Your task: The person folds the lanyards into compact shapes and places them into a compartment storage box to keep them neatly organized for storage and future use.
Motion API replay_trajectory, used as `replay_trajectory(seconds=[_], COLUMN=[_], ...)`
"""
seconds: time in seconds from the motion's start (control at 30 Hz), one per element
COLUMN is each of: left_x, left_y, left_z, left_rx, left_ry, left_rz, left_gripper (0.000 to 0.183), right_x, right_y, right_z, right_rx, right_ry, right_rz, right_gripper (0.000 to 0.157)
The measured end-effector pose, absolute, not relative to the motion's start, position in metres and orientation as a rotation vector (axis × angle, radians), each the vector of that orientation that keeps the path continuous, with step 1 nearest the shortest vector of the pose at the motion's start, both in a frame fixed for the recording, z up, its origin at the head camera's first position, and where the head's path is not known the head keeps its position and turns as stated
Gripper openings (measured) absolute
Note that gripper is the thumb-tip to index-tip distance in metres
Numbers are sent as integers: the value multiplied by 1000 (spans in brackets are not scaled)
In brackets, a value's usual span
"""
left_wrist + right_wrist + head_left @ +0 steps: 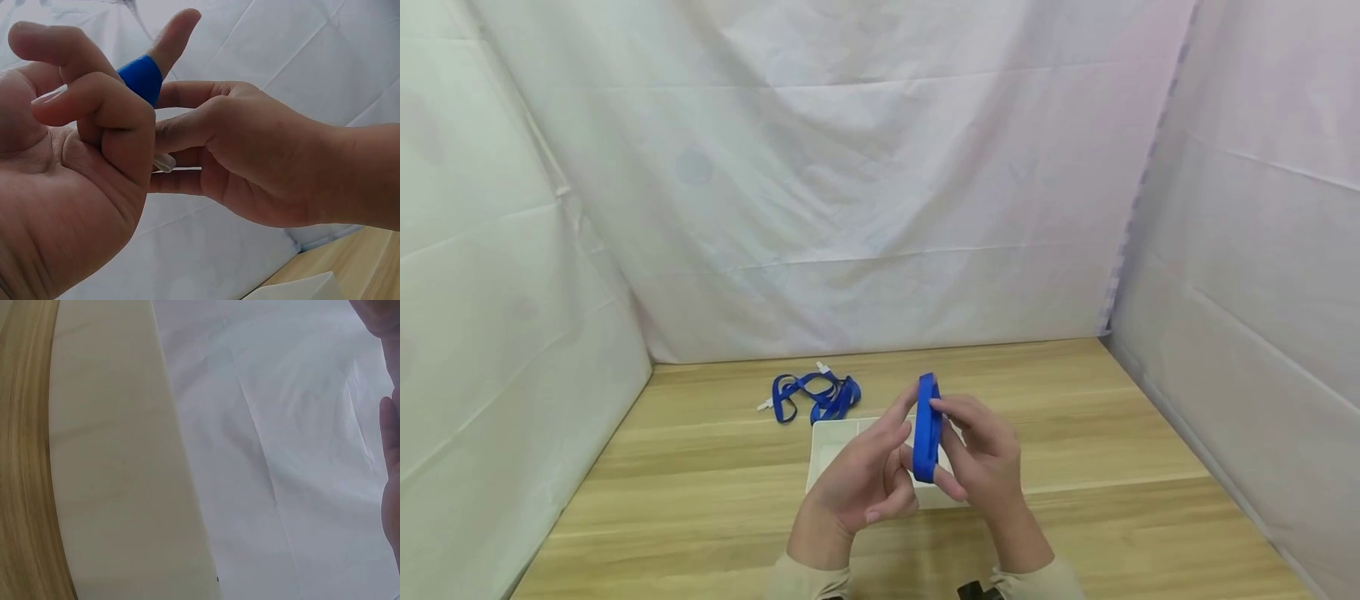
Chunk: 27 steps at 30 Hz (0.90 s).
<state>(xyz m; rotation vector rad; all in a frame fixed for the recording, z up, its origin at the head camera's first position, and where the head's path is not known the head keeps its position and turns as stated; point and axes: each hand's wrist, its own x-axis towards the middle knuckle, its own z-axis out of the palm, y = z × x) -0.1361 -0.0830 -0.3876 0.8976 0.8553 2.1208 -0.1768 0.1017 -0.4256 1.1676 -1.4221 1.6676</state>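
A flat blue lanyard is wound in a long upright loop around outstretched fingers of my left hand. Other fingers of that hand are bent beneath them, as the left wrist view shows. From the right side, my right hand pinches the band near its upper part. A white clip pokes out between the two hands. In the left wrist view the blue band wraps one straight left finger. Both hands are over a white tray, partly covering it.
More blue lanyard lies in loose loops on the wooden table, behind the tray's left corner, with white clips at its ends. White cloth hangs around the back and both sides.
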Motion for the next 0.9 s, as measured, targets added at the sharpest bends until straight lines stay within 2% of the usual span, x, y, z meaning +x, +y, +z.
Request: replay_trajectory(seconds=[0.4,0.73,0.9], left_x=[-138,-134,-133], left_y=[-83,-76,-74], left_z=[-389,-389,-388], left_rx=[1011,762,755], left_ry=[799,1026,1044], left_rz=[2155,2167,2155], left_gripper=[59,65,63], right_x=[-181,-180,-177], right_y=[98,96,95], right_z=[-428,-420,-418], right_rx=[1045,980,944], right_ry=[-1447,-1480,-1513], right_rz=[1408,1297,1250], right_gripper=[26,26,25])
